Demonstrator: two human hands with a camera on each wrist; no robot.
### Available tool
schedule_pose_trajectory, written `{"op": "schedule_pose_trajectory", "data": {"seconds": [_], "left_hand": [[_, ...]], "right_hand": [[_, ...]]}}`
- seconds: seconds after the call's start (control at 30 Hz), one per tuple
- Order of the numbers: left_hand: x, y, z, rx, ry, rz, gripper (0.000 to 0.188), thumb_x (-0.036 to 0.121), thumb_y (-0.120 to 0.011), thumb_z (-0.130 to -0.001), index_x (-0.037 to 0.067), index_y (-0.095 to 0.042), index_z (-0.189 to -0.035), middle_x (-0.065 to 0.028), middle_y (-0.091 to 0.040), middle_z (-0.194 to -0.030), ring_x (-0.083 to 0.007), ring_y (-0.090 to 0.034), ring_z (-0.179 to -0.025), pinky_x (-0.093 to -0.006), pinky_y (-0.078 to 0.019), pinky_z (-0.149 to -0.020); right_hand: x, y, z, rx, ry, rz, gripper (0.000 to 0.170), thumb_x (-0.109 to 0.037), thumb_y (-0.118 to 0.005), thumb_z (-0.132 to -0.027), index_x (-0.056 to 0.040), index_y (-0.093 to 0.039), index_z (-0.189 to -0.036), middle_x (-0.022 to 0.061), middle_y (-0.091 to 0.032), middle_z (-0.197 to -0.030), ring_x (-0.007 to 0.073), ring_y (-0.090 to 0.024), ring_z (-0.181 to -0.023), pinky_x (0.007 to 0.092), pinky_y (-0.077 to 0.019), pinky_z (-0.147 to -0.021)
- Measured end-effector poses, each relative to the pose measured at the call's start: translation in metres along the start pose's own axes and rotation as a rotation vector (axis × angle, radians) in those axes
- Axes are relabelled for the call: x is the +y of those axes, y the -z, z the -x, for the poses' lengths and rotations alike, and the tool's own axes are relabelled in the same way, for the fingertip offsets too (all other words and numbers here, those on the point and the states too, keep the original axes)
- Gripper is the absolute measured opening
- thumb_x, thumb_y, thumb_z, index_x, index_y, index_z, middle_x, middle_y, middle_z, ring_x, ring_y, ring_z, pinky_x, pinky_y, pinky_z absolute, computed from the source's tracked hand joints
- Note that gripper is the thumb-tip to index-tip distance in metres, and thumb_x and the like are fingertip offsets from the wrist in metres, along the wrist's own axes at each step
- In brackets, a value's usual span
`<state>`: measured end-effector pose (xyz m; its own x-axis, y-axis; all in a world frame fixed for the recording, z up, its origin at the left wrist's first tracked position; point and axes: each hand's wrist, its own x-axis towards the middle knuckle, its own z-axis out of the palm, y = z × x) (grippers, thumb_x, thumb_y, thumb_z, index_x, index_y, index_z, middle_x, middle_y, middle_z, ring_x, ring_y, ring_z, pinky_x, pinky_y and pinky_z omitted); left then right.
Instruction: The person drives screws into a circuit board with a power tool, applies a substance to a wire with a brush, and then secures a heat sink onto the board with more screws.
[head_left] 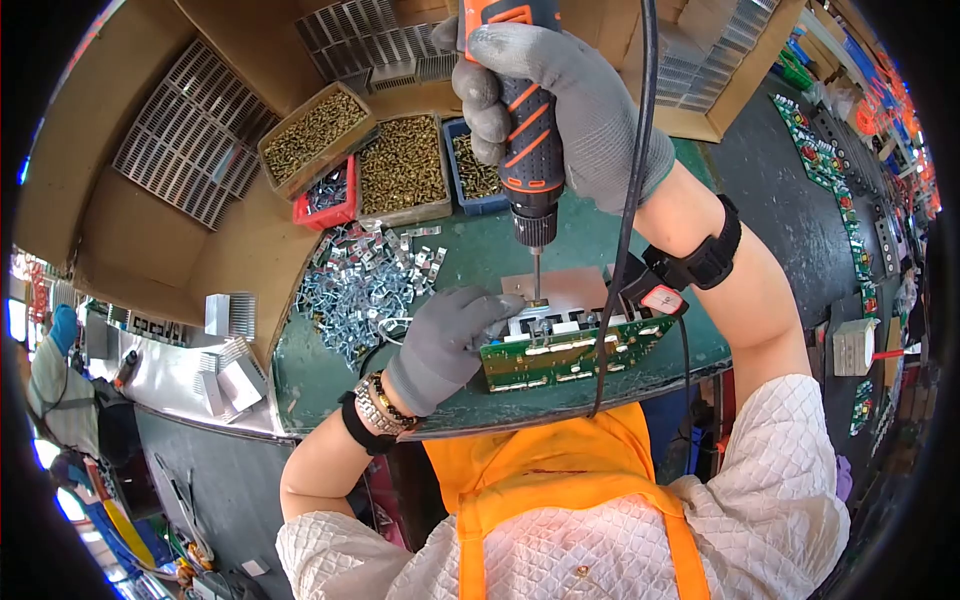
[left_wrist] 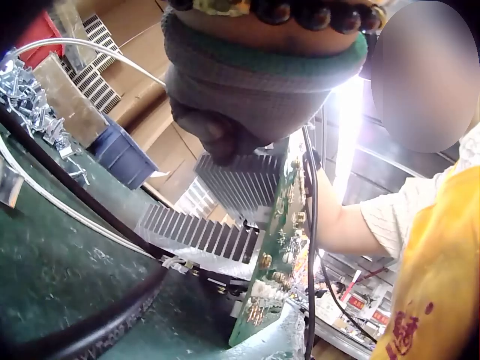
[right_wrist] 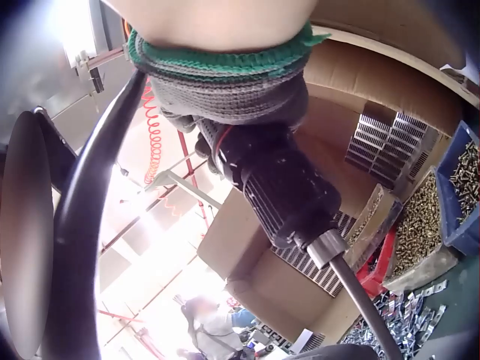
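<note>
My gloved right hand (head_left: 590,110) grips an orange-and-black power screwdriver (head_left: 530,130) from above. Its long bit (right_wrist: 364,304) points down, the tip meeting a small metal clip (head_left: 537,303) on the circuit board assembly. That green circuit board (head_left: 570,355) stands tilted near the bench's front edge, with a finned heat sink (left_wrist: 244,184) and a second finned heat sink (left_wrist: 199,232) along it. In the gloved left hand (head_left: 440,345), curled fingers grip the heat sink's edge, with fingertips right beside the bit. The glove hides part of this contact in the left wrist view.
Bins of brass screws (head_left: 400,165) stand behind a pile of metal clips (head_left: 360,290). Cardboard boxes (head_left: 130,240) with heat sinks surround the bench. A black cable (head_left: 630,200) hangs before the board. Loose heat sinks (head_left: 235,375) lie left; another person (head_left: 65,375) is farther left.
</note>
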<state>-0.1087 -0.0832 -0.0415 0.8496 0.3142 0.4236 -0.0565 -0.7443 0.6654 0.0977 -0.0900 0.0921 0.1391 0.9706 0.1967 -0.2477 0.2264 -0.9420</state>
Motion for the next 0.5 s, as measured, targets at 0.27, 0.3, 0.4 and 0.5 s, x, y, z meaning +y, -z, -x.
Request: {"op": "schedule_pose_trajectory", "data": {"seconds": [0.27, 0.3, 0.4, 0.5], "left_hand": [[0.0023, 0.0004, -0.0008, 0.019, -0.011, -0.001, 0.032, 0.0, -0.069, -0.074, 0.005, -0.067, -0.105, -0.0127, -0.062, -0.08, -0.0306, -0.062, -0.07, -0.037, -0.0485, -0.06], [0.0025, 0.0005, -0.0015, 0.023, -0.009, -0.004, 0.032, 0.0, -0.069, -0.074, 0.005, -0.067, -0.105, -0.0127, -0.062, -0.08, -0.0306, -0.062, -0.07, -0.037, -0.0485, -0.06], [0.0038, 0.0008, -0.0005, 0.036, -0.034, -0.03, 0.034, -0.001, -0.069, -0.072, 0.006, -0.067, -0.105, -0.0114, -0.061, -0.078, -0.0286, -0.061, -0.068, -0.0353, -0.0477, -0.058], [0.0023, -0.0009, 0.0013, 0.014, 0.01, -0.016, 0.034, -0.001, -0.069, -0.072, 0.006, -0.067, -0.106, -0.0107, -0.06, -0.077, -0.0277, -0.06, -0.067, -0.0344, -0.047, -0.058]], "right_hand": [[-0.0003, 0.0022, 0.0005, -0.057, -0.013, -0.031, 0.033, -0.034, -0.067, -0.085, -0.0032, -0.061, -0.094, 0.0041, -0.06, -0.07, 0.0139, -0.058, -0.056, 0.0277, -0.0518, -0.055], [-0.0008, 0.0019, 0.0003, -0.062, -0.013, -0.031, 0.033, -0.034, -0.067, -0.085, -0.0032, -0.061, -0.094, 0.0041, -0.06, -0.07, 0.0139, -0.058, -0.056, 0.0277, -0.0518, -0.055], [0.0005, -0.0001, -0.0002, -0.083, 0.003, -0.026, 0.035, -0.033, -0.067, -0.085, -0.002, -0.06, -0.101, 0.0039, -0.061, -0.074, 0.0138, -0.059, -0.057, 0.0289, -0.0516, -0.055], [0.0018, 0.001, -0.0021, -0.079, 0.0, -0.054, 0.034, -0.031, -0.066, -0.086, -0.0028, -0.059, -0.103, 0.0039, -0.06, -0.075, 0.0136, -0.059, -0.058, 0.0293, -0.0515, -0.055]]}}
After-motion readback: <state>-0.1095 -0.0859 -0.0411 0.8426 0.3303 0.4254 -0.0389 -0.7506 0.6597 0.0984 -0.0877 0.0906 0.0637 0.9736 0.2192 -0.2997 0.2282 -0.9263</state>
